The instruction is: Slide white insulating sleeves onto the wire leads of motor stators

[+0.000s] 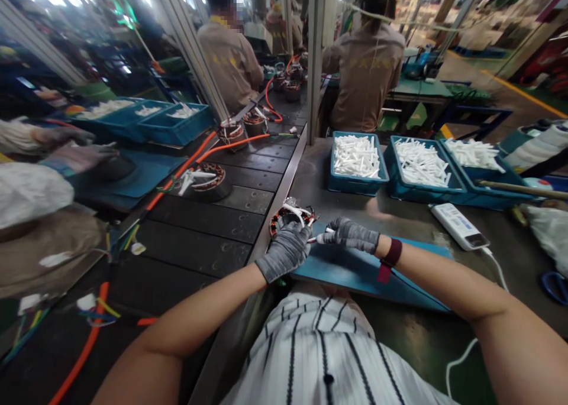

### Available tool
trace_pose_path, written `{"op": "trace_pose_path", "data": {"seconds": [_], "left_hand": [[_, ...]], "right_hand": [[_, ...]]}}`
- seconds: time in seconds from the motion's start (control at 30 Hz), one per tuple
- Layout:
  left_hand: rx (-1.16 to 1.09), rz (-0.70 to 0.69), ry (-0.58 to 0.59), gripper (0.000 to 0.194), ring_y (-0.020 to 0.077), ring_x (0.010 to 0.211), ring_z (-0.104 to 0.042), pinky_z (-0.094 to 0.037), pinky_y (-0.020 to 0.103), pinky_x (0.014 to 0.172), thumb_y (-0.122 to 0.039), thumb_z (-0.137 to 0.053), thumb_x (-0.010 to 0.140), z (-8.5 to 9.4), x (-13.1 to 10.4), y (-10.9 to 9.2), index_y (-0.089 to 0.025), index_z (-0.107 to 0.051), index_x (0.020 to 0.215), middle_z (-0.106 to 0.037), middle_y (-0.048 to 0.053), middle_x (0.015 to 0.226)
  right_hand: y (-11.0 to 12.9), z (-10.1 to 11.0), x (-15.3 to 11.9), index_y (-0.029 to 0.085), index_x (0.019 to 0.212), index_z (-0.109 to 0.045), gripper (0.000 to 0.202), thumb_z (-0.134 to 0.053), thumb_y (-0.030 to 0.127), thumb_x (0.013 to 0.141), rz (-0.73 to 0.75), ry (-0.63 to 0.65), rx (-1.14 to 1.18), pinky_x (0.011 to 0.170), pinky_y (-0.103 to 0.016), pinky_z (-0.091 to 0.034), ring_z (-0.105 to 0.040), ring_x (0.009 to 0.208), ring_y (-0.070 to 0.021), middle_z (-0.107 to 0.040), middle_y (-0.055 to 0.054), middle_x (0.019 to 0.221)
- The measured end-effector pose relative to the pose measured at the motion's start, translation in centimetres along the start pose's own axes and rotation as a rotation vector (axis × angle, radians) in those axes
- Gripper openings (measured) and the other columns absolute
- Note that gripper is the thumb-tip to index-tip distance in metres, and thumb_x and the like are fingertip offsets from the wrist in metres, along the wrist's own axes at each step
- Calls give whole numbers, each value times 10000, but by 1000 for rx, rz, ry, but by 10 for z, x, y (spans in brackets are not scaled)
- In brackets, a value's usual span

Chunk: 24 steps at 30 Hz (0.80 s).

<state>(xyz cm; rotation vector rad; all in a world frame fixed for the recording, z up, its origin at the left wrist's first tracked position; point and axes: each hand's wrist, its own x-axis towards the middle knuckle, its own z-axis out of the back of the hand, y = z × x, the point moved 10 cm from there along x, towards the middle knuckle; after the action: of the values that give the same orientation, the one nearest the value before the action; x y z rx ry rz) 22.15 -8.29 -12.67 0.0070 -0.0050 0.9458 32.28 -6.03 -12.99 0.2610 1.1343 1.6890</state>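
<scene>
A motor stator (277,220) with copper windings and white sleeves sits at the edge between the conveyor and the bench. My left hand (288,250), in a grey knit glove, is against its near side, with fingers curled closed; what they grip is hidden. Just to the right, my right hand (355,235), gloved the same way, pinches a thin white sleeve (329,231). A short reddish-and-white lead (314,239) spans the small gap between my fingertips. Beneath my right hand lies a blue mat (350,269).
Blue bins (358,184) of white sleeves line the bench's far side. A white device (459,226) with a cable lies right. On the conveyor (222,227) stand another stator (208,183) and orange cables (195,162). Co-workers sit ahead; a co-worker's gloved hands (80,154) are at left.
</scene>
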Motion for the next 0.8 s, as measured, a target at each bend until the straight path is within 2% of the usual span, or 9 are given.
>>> {"op": "trace_pose_path", "data": {"seconds": [0.07, 0.17, 0.23, 0.3, 0.37, 0.47, 0.63, 0.67, 0.8], "left_hand": [[-27, 32, 5, 358, 336, 1045, -612, -486, 523, 932, -185, -471, 878, -1, 1, 0, -76, -618, 1185, -642, 202, 1116], [-100, 40, -20, 321, 337, 1032, -616, -492, 515, 926, -178, -484, 865, 0, 2, 1, -96, -643, 1132, -652, 191, 1093], [-152, 44, -44, 305, 335, 1049, -609, -485, 509, 940, -185, -508, 855, 3, 1, 3, -108, -645, 1116, -652, 183, 1106], [-187, 56, -37, 288, 330, 1058, -604, -479, 494, 947, -190, -532, 845, 3, 0, 5, -109, -647, 1096, -652, 177, 1105], [-196, 84, -8, 279, 324, 1045, -607, -479, 476, 931, -188, -533, 845, 3, -1, 8, -105, -647, 1085, -652, 176, 1096], [-186, 111, 18, 285, 323, 1045, -599, -468, 471, 928, -211, -525, 853, 3, -1, 10, -110, -644, 1092, -646, 172, 1115], [-155, 38, 32, 325, 330, 1163, -542, -404, 475, 1026, -252, -516, 870, 6, 1, 5, -124, -625, 1148, -623, 162, 1205], [-149, 30, 37, 323, 331, 1166, -540, -401, 477, 1031, -257, -524, 866, 6, 1, 5, -126, -626, 1143, -621, 161, 1212], [-141, 51, 6, 283, 331, 1109, -566, -431, 483, 991, -268, -537, 856, 10, 2, 7, -126, -641, 1078, -631, 165, 1182]], "right_hand": [[2, 7, -5, 146, 607, -583, 435, -676, 521, 807, 50, -132, -197, 493, -247, -281, -321, 511, -81, -441, 30, 527], [22, 9, -22, 148, 823, -665, 333, -535, 433, 933, 365, -276, -364, 605, -281, -392, -473, 628, -144, -612, -58, 724], [33, 6, -37, 153, 950, -674, 314, -454, 375, 978, 582, -339, -497, 705, -327, -423, -520, 737, -186, -649, -110, 859], [36, -1, -42, 159, 951, -678, 339, -394, 338, 1001, 690, -336, -612, 746, -356, -414, -506, 751, -195, -643, -122, 856], [35, -6, -35, 162, 905, -679, 355, -398, 356, 1001, 694, -258, -584, 750, -356, -401, -477, 724, -182, -627, -110, 817], [33, -13, -18, 150, 847, -642, 413, -425, 474, 981, 596, -103, -310, 681, -309, -401, -451, 664, -148, -591, -70, 758], [25, -41, -17, 155, 899, -576, 559, -187, 538, 1020, 427, 174, 61, 491, -228, -380, -369, 473, -95, -442, 41, 577], [24, -38, -20, 157, 929, -581, 537, -220, 545, 1015, 426, 146, 76, 509, -233, -404, -400, 494, -100, -469, 32, 602], [33, -1, -32, 175, 938, -628, 383, -467, 522, 952, 539, -234, -159, 764, -351, -480, -532, 777, -185, -611, -88, 852]]}}
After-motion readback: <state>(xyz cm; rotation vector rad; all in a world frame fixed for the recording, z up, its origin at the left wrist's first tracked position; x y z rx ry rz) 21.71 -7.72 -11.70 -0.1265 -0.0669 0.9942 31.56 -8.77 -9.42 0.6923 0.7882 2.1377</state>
